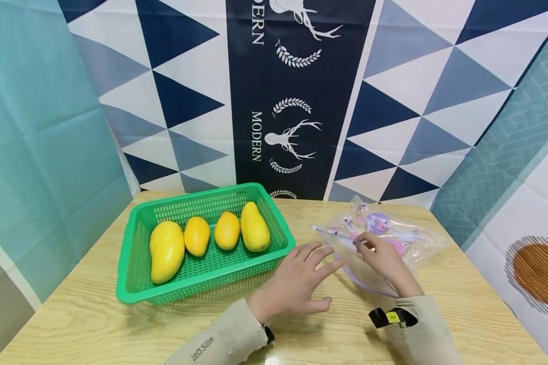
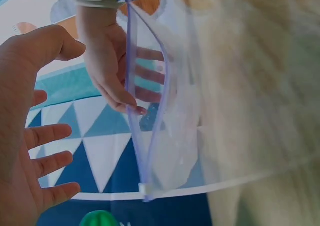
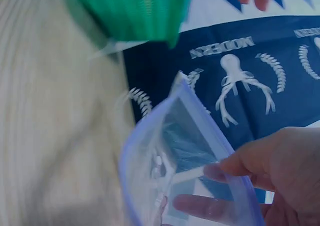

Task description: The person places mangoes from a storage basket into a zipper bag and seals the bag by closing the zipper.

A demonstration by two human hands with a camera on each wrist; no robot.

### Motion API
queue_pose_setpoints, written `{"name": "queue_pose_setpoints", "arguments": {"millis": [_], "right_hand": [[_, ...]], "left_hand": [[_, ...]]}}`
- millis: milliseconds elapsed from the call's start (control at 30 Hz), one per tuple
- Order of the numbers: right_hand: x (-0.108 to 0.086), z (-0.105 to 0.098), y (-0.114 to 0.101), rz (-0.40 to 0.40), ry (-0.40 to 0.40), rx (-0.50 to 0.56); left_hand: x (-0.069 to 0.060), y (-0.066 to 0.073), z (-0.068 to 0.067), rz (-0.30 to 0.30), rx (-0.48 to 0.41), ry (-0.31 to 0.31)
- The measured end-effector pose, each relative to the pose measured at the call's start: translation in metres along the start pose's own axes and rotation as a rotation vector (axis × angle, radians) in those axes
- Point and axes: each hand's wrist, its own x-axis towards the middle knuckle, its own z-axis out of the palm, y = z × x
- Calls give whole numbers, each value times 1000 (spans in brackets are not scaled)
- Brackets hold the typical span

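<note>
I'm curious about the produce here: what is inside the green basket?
Four yellow, mango-like fruits lie in the green basket: a longer one at each end, two smaller ones between. Whatever is directly beneath them is covered and cannot be seen.

Wears long beige sleeves (image 1: 424,332). Just behind the grip of the right hand (image 1: 385,258), bears a black strap (image 1: 409,318) with a yellow label (image 1: 392,317). Left of that grip, behind the left hand (image 1: 294,284), shows a black band (image 1: 269,334) and dark "Let's Slim" lettering (image 1: 203,348).
</note>
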Motion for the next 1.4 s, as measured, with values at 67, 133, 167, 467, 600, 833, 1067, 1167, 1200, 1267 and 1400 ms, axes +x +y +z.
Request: {"name": "queue_pose_setpoints", "arguments": {"millis": [67, 133, 167, 467, 600, 833, 1067, 1167, 1200, 1267, 1400], "right_hand": [[-1, -3, -4, 17, 15, 85], [-3, -6, -8, 30, 27, 181], [-4, -8, -11, 37, 35, 230], [-12, -14, -39, 11, 46, 467], [-16, -14, -49, -30, 19, 499], [-19, -10, -57, -71, -11, 527], [-21, -9, -59, -115, -28, 571], [-22, -10, -58, -147, -37, 613], [-22, -10, -58, -158, -38, 626], [-22, -10, -58, -178, -33, 640], [-22, -11, -58, -215, -23, 662]], "left_hand": [[1, -2, -4, 1, -10, 28], [1, -4, -7, -2, -25, 50], [1, -4, -9, -6, -28, 55], [1, -10, -14, -42, 13, 70], [1, -11, -13, -24, 33, 107], [2, -11, -10, -13, 89, 153], [2, -12, -12, -23, 122, 197], [2, -15, -13, -23, 127, 214], [2, -16, -14, -24, 129, 213], [1, -18, -15, -31, 129, 205], [0, -22, -18, -53, 103, 182]]}}
